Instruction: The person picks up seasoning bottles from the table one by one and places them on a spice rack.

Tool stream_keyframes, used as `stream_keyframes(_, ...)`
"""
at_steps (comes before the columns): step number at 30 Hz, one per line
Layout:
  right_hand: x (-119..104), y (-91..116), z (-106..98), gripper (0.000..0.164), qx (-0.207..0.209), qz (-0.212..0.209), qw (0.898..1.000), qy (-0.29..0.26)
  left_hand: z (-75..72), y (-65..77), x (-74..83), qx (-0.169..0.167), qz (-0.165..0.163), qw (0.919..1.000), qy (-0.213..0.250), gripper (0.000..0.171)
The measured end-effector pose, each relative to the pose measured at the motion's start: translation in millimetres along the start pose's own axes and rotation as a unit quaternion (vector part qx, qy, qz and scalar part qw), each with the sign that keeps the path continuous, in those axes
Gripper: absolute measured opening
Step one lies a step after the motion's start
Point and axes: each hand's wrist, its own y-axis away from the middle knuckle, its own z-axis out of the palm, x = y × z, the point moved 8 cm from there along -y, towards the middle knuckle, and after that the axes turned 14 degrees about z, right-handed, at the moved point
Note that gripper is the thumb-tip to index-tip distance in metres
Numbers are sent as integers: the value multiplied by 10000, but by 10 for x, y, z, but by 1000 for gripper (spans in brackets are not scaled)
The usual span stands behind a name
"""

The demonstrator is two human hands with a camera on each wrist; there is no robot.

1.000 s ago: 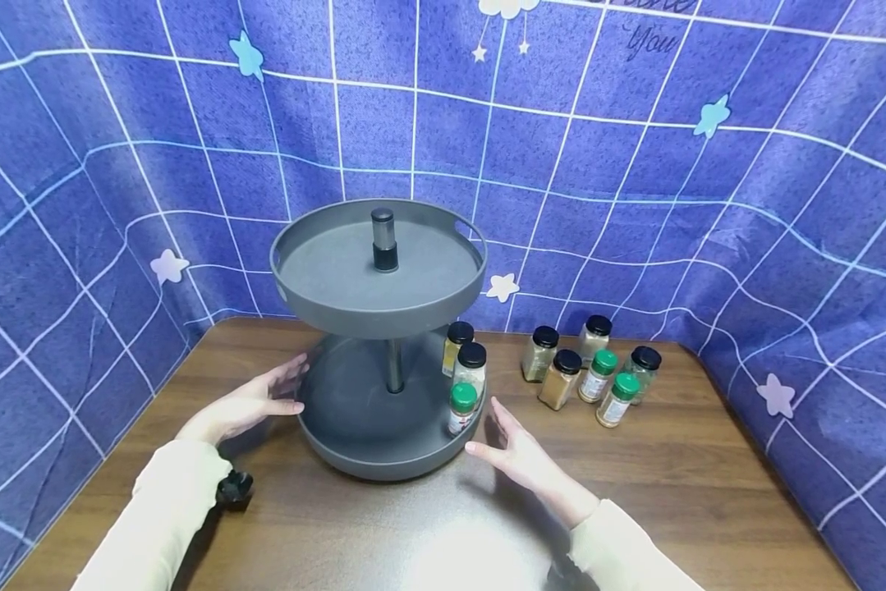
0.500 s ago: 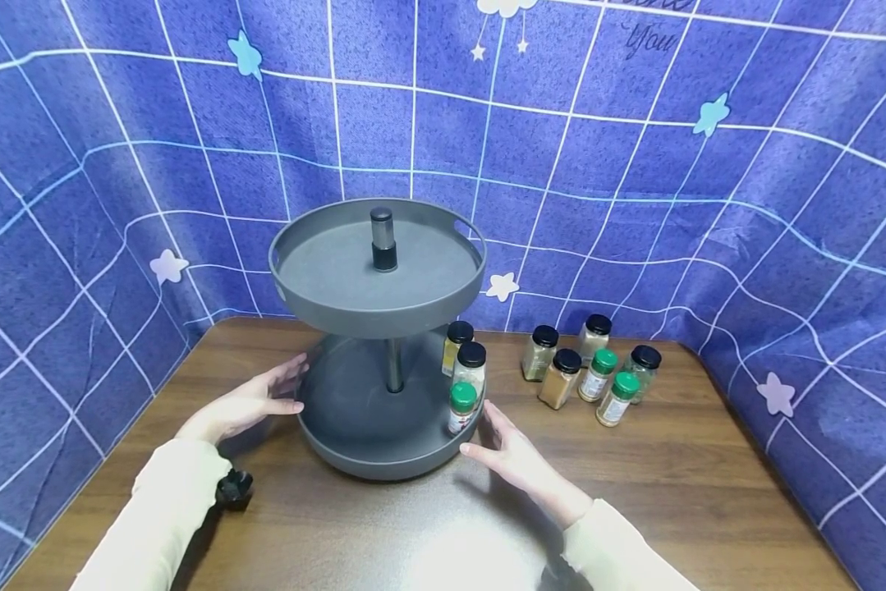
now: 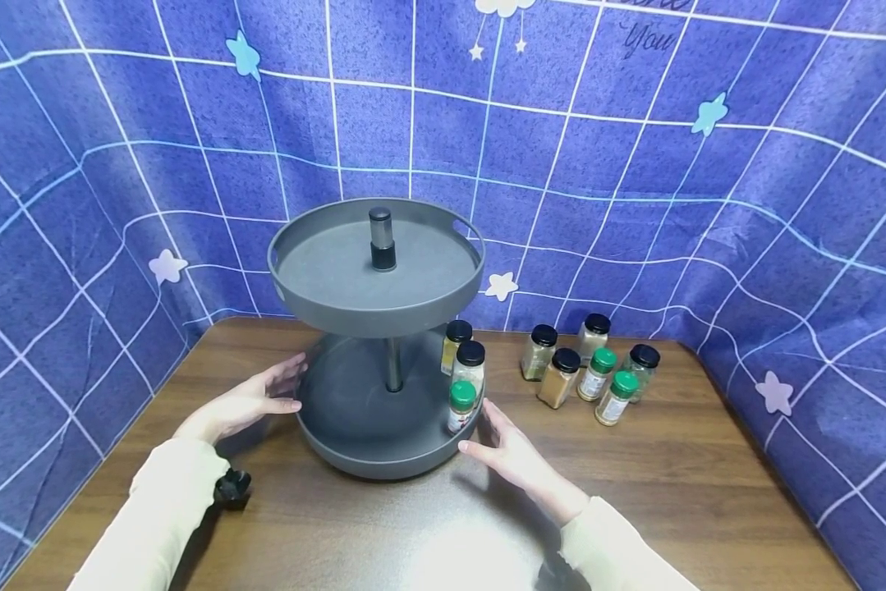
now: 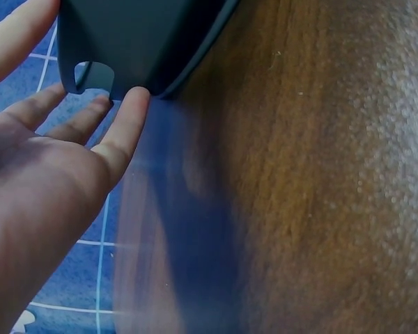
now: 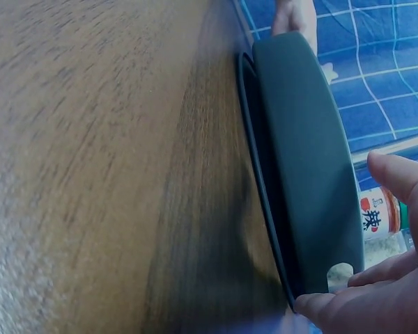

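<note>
A dark grey two-tier round tray stand (image 3: 379,324) stands on the wooden table. My left hand (image 3: 239,406) is at the left rim of its lower tray (image 3: 369,427), fingers spread and fairly straight. In the left wrist view, fingertips (image 4: 136,97) meet the tray wall (image 4: 125,42) near a cut-out handle. At the lower tray's right side is my right hand (image 3: 520,468), its extended fingers along the wall by another cut-out. Inside that tray's right edge stand a green-capped spice jar (image 3: 461,408), a black-capped jar of pale contents (image 3: 468,365) and a black-capped yellow jar (image 3: 455,346).
Several more spice jars stand on the table (image 3: 694,460) to the right, among them a black-capped tan one (image 3: 559,379) and a green-capped one (image 3: 616,400). A blue curtain (image 3: 561,148) with white grid lines hangs behind and along both sides.
My right hand has moved slightly left, up to the lower tray's right rim. The left hand, the stand and the jars keep their places.
</note>
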Motion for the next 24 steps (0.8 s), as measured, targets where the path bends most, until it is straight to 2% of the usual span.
stream_keyframes(11, -43, 1, -24, 86, 68, -75, 9999, 58, -43, 9, -16, 70, 10, 10000, -49, 85)
stream_keyframes(18, -60, -24, -44, 86, 149, -138, 9998, -13, -20, 8, 11, 66, 103, 9999, 113, 84)
stream_keyframes(24, -37, -73, -46, 89, 242, -118, 9996, 53, -31, 8, 1, 151, 17, 9997, 169, 85)
